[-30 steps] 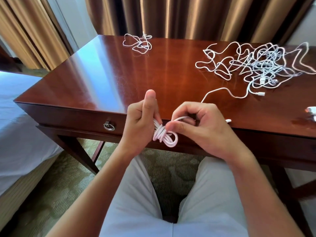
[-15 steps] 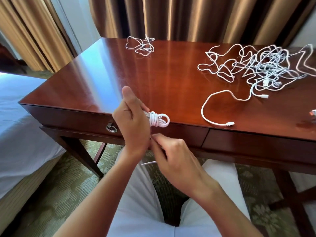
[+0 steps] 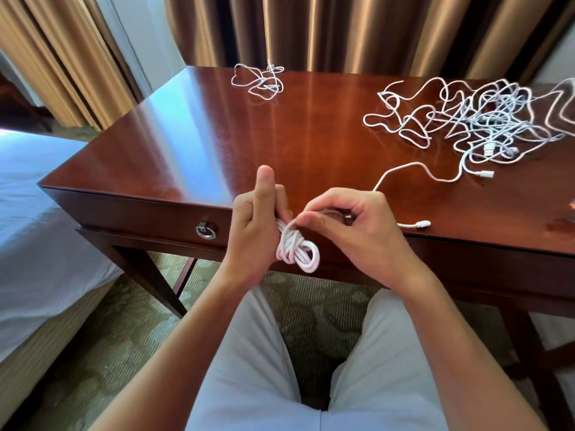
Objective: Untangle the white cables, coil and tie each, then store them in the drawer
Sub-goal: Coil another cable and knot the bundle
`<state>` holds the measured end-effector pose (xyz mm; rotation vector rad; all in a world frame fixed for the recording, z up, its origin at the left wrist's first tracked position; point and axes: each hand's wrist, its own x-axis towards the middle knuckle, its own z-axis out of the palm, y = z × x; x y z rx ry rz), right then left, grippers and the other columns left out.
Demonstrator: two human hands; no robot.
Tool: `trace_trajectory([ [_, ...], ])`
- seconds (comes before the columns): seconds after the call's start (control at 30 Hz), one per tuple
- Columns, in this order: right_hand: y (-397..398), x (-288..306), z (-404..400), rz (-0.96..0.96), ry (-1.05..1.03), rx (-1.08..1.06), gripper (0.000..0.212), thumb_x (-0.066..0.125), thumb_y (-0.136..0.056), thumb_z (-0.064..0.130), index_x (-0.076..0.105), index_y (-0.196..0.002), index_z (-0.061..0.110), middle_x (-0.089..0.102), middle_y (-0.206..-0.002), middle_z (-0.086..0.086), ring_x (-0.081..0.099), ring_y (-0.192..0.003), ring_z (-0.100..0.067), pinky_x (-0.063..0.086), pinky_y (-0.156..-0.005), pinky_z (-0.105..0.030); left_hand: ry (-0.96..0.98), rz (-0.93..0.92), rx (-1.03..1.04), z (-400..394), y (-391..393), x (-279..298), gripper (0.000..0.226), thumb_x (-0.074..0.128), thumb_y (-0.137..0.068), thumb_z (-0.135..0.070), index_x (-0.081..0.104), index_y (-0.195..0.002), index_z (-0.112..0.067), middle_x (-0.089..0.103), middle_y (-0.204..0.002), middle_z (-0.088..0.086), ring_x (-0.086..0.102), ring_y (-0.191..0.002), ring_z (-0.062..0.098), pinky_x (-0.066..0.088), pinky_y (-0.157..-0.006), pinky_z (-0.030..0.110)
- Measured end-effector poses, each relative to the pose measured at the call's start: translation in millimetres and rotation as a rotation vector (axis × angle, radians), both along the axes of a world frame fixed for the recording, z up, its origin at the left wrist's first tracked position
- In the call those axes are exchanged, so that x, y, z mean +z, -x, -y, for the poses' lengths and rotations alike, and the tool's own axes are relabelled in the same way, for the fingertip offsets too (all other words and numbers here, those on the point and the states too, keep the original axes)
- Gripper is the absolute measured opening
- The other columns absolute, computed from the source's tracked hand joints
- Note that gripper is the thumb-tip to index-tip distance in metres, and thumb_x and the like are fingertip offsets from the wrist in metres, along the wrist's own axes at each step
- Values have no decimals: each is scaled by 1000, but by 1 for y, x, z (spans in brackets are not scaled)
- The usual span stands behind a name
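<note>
Far left: a bed (image 3: pixel 34 194) under a pale sheet, close beside the bench (image 3: pixel 193 144) of dark polished wood, gold curtains (image 3: pixel 71 54) behind both. In the bench's front face, a drawer (image 3: pixel 149 217), closed, with a metal ring pull (image 3: pixel 205 232) near its right end. At the far edge of the benchtop, a small loose cable (image 3: pixel 259 79), white, lying in a few open loops, well apart from everything else. Nearer the middle, in front of the bench edge and above the lap: left hand (image 3: pixel 253 227), thumb raised straight, fingers curled around the upper end of a coiled cable (image 3: pixel 297 251), white, several turns bunched together with the lower loops hanging free below the hand. Just to the right, touching the same bundle: right hand (image 3: pixel 351 231), thumb and forefinger pinched together on a strand of that cable at the top of the coil, remaining fingers bent over it. From behind the right hand, a white lead (image 3: pixel 413 169) running up across the benchtop toward the right, and a white plug end (image 3: pixel 420 224) lying on the wood just beside the right hand, near the front edge. Far right, toward the back of the bench: a tangled pile of cables (image 3: pixel 485 119), white, many overlapping loops with connectors visible at its near side. Below, light trousers (image 3: pixel 258 368) and patterned green carpet (image 3: pixel 140 318).
</note>
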<state>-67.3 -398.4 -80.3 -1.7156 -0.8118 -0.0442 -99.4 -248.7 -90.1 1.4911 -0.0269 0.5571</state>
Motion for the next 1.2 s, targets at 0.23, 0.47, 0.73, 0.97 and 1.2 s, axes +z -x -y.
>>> trace_trajectory([
  [0.23, 30, -51, -19, 103, 230, -134, 22, 52, -104, 28, 72, -107, 19, 73, -101, 4, 70, -96, -20, 54, -79, -46, 75, 82, 397, 5, -9, 5, 72, 30, -111, -24, 47, -41, -18, 41, -37, -6, 37, -39, 6, 32, -49, 19],
  [0.47, 54, -16, -13, 266, 377, -163, 38, 39, -103, 44, 63, -88, 19, 66, -83, 5, 66, -80, -25, 52, -65, -46, -360, 146, 395, -8, -15, -17, 61, 34, -105, -31, 53, -53, -6, 47, -46, -16, 49, -43, -1, 33, -51, 13],
  [0.73, 27, 5, 5, 154, 129, -124, 30, 64, -100, 19, 66, -70, 24, 62, -67, 18, 62, -67, -4, 40, -65, -14, -322, 102, 79, -1, 3, -9, 61, 32, -104, -41, 56, -59, -7, 56, -51, 1, 49, -46, 9, 39, -49, 30],
  [0.97, 27, -5, 10, -94, -65, -219, 24, 67, -97, 23, 72, -75, 15, 71, -69, 3, 64, -65, -9, 50, -62, -31, -152, -13, -242, -6, 20, -4, 15, 58, -93, -23, 70, -94, -13, 65, -76, -3, 53, -65, 10, 45, -59, 22],
  [1.2, 32, -9, 4, 112, -201, -472, 15, 76, -91, 16, 70, -77, 11, 69, -71, 4, 64, -61, -15, 52, -59, -30, -157, -32, -344, -5, 22, -5, 17, 55, -95, -9, 67, -106, -9, 66, -79, -2, 55, -64, 12, 48, -62, 24],
])
